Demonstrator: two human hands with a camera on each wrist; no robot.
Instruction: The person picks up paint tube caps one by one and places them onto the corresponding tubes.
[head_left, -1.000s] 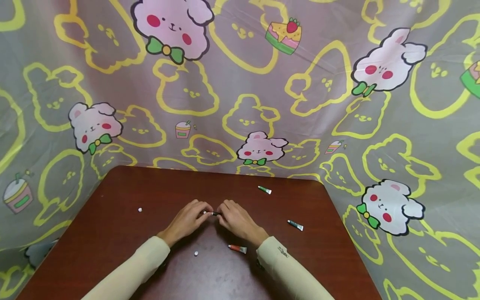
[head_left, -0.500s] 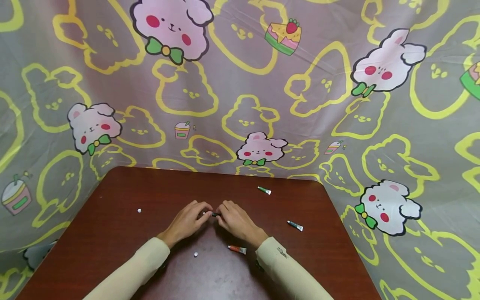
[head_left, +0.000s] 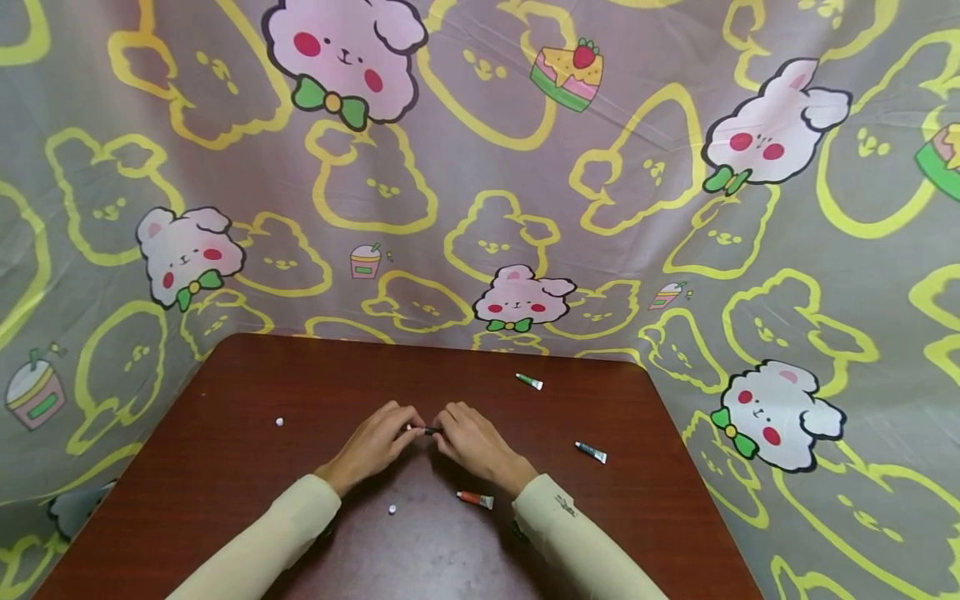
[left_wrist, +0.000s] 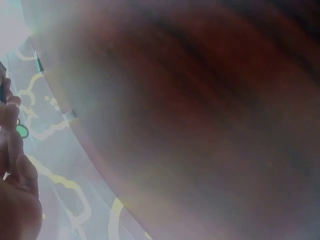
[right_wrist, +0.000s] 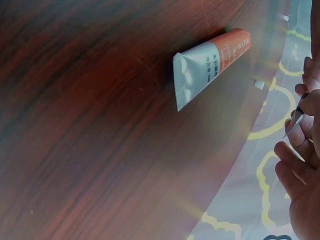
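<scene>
Here, both hands (head_left: 375,442) (head_left: 476,442) pinching a dark tube (head_left: 432,431), orange tube (head_left: 475,499) nearby.

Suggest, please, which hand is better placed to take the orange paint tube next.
Probably the right hand: the orange paint tube lies closer to it than to the left hand, though both hold the dark paint tube.

On the orange tube (right_wrist: 212,62), my right wrist view gives me WATER in white capitals; its silver end (right_wrist: 192,77) carries two lines of dark Chinese characters, blurred. The black tube (head_left: 431,431), green tube (head_left: 529,382) and teal tube (head_left: 591,452) show too small for me to read.
</scene>
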